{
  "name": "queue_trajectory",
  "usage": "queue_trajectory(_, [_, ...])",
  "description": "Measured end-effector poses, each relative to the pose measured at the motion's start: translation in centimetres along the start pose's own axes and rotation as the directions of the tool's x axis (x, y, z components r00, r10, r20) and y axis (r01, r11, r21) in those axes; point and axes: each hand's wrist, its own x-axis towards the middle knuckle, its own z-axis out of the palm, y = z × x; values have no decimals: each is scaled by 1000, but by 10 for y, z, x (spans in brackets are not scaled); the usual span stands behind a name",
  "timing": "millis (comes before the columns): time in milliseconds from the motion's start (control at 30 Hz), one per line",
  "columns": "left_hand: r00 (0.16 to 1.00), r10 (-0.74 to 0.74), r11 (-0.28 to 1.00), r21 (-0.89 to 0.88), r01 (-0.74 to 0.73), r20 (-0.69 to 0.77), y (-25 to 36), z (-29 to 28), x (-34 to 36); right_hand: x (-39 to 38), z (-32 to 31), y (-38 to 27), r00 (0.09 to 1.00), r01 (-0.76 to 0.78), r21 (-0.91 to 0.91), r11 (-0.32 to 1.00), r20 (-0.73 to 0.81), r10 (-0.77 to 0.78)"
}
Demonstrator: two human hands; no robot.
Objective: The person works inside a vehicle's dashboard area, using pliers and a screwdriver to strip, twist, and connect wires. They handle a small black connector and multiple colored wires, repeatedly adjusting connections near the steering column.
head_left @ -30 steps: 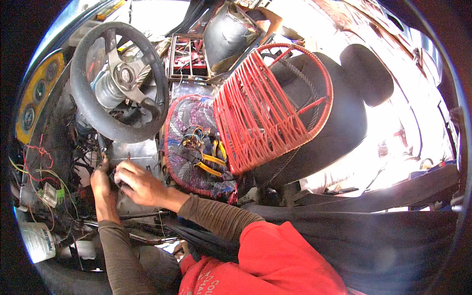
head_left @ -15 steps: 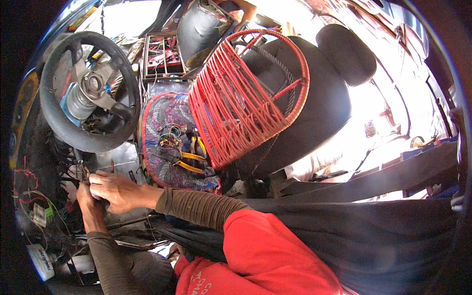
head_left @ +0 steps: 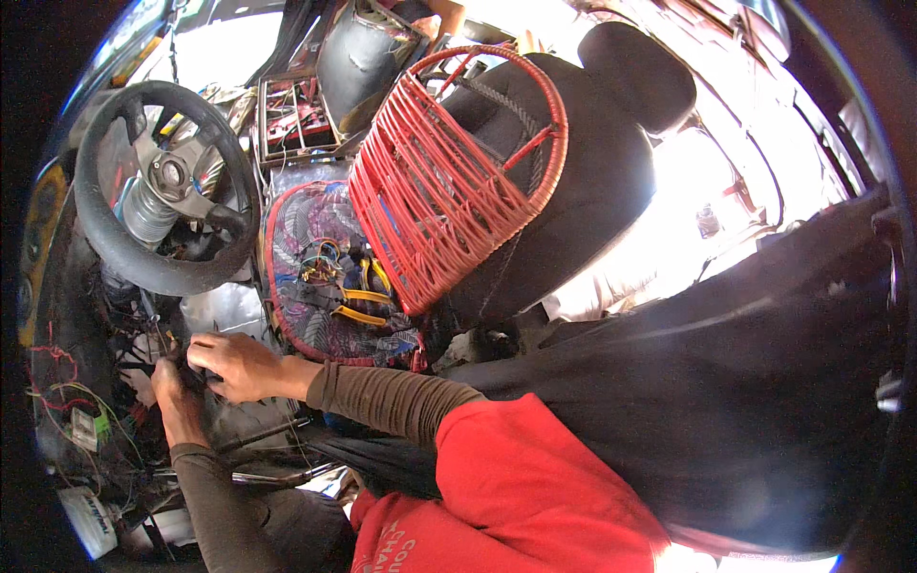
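My left hand (head_left: 175, 392) is closed below the black steering wheel (head_left: 168, 279), near a small thin metal piece (head_left: 172, 342) that points up from its fingers. Close on its right, my right hand (head_left: 234, 368) has its fingers bent in over the same spot. What the fingers hold is mostly hidden, and I cannot tell what it is. Around them are the dark wiring under the dashboard (head_left: 113, 306), a bare metal panel (head_left: 222, 310) and loose red and yellow wires (head_left: 57, 368) with a small green-marked part (head_left: 88, 430) at the left.
A red woven chair back (head_left: 449, 191) leans on a black seat (head_left: 602, 181). Yellow-handled pliers (head_left: 361, 315) and tangled wires lie on a patterned cushion (head_left: 296, 220). Behind are a framed battery (head_left: 293, 115), a white container (head_left: 86, 520) at lower left, and dark cloth (head_left: 716, 401) at right.
My hands stay together below the wheel; the right one's fingers have shifted slightly. The view has shifted, and the dark cloth at the right now covers more of the bright gap behind it.
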Motion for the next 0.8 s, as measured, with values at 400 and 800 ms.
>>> queue_trajectory(400, [980, 46, 976, -217, -3, 193, -31, 7, 11, -25, 23, -3, 967, 53, -134, 990, -239, -84])
queue_trajectory(800, [969, 128, 989, -100, -109, 213, -48, 8, 24, -10, -6, -2, 985, 124, -125, 984, -101, -137])
